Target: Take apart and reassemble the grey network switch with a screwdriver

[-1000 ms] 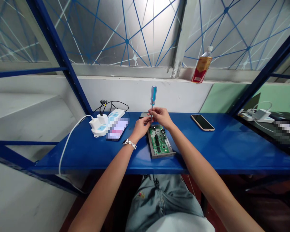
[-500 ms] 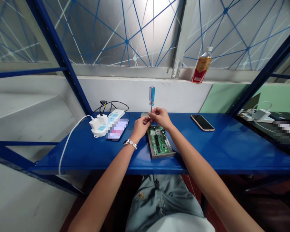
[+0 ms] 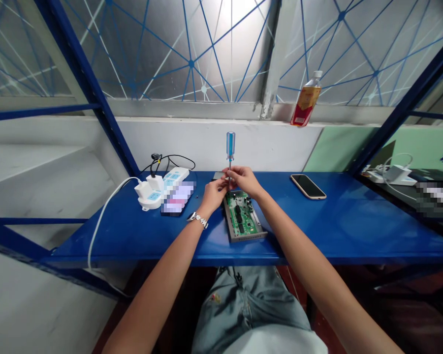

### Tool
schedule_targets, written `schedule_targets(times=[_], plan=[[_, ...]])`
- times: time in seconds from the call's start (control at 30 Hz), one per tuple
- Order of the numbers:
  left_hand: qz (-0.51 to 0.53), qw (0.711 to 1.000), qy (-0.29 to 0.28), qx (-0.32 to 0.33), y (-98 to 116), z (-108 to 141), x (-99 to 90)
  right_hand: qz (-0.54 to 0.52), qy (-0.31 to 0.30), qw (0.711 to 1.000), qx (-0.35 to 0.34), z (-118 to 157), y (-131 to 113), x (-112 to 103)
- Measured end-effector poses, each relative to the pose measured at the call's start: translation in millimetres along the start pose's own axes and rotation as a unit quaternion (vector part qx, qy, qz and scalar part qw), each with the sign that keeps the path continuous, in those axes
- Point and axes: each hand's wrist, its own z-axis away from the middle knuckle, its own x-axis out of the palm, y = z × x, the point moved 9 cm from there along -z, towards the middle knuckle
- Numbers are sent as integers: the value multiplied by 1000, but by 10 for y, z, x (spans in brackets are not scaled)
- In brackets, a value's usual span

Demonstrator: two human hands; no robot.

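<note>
A screwdriver [image 3: 231, 144] with a clear blue handle stands nearly upright, handle up. My right hand [image 3: 244, 180] is closed around its thin shaft below the handle. Close against it, my left hand [image 3: 213, 194] is pinched near the lower shaft; what its fingertips hold, if anything, is hidden. Both hands are over the far left corner of a green circuit board [image 3: 243, 216], which lies in a shallow metal case [image 3: 248, 238] on the blue table. The screwdriver's tip is too small and covered to make out. A flat grey piece [image 3: 218, 175] shows partly behind my fingers.
Left of my hands lie a phone with a lit screen [image 3: 177, 198] and a white power strip [image 3: 149, 200] with plugs and cables. A tiny dark object [image 3: 197, 197] lies beside that phone. A dark-screened phone [image 3: 307, 187] rests at right. A bottle [image 3: 306, 101] leans on the ledge.
The screwdriver stands a little straighter, and my right fingers sit slightly further left on its shaft. The whole view has shifted slightly. The board and case stay in place.
</note>
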Motion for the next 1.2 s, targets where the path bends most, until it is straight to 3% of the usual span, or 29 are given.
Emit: schedule_targets(times=[0.2, 0.37, 0.6, 0.73, 0.97, 1.2], plan=[[-33, 999, 35, -4, -2, -2, -57, 101, 91, 987, -83, 24, -123, -125], [-46, 998, 31, 5, 24, 1, -63, 107, 71, 988, -88, 13, -104, -102], [-55, 998, -21, 23, 90, 12, -20, 58, 39, 995, -75, 4, -88, -11], [-80, 996, -15, 23, 104, 16, -36, 72, 27, 994, -80, 16, -125, 26], [-115, 993, 31, 18, 102, 19, -80, 214, 134, 958, -136, 117, -266, -140], [-101, 995, 16, 21, 112, 20, -69, 183, 86, 971, -128, 70, -186, -78]])
